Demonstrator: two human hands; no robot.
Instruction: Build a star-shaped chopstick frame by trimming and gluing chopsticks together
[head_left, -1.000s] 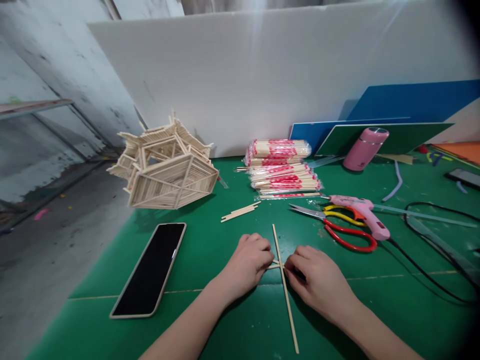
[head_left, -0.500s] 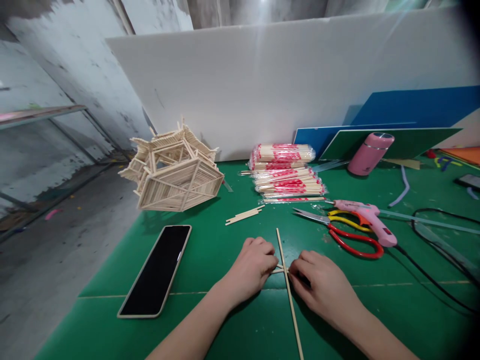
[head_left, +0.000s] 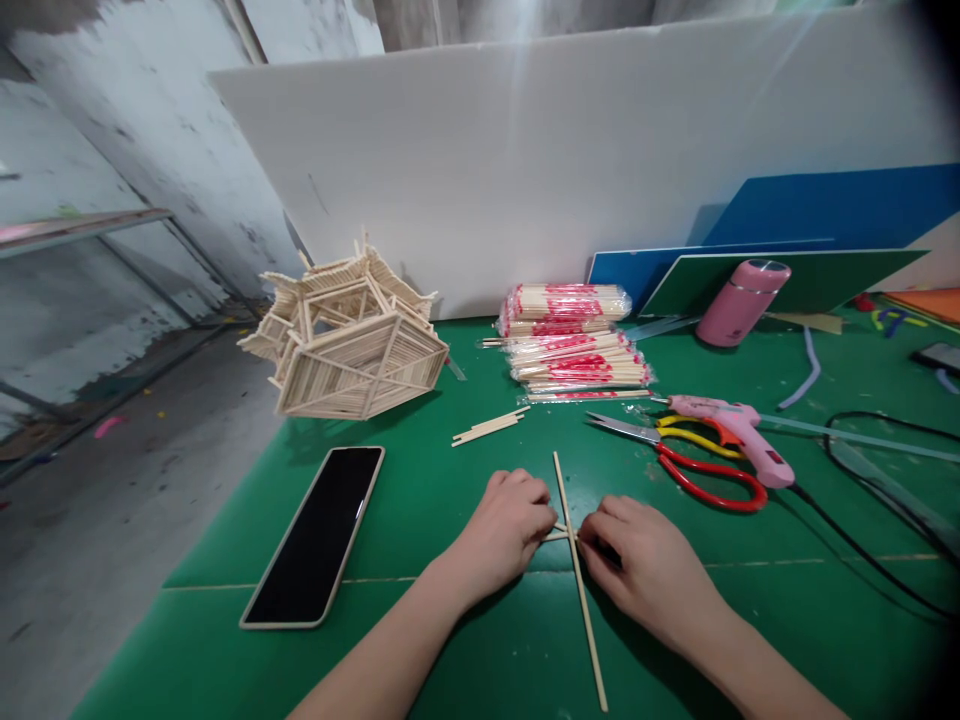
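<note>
Pale wood made a cross on the green table (head_left: 420, 490), where a long stick (head_left: 589, 620) ran away from you and appeared to lie over short sticks (head_left: 555, 538) set crosswise. Your left hand (head_left: 510, 525) was closed in a pinch on the left ends of the short sticks, and your right hand (head_left: 637, 555) was curled, thumb and finger seemingly pinching their right ends, though its fingertips hid most of that hold. Doing this well probably called for light, even pressure from both sides, since a harder push from one could have twisted such thin pieces out of line. The long stick's free ends also deserved watching, because neither hand braced them.

The crossing lay between your two sets of fingertips, just beside the right ones and a little further from the left. Beyond it, the long stick's far end leaned slightly left, past your knuckles; its near end reached back towards you, between your forearms.
</note>
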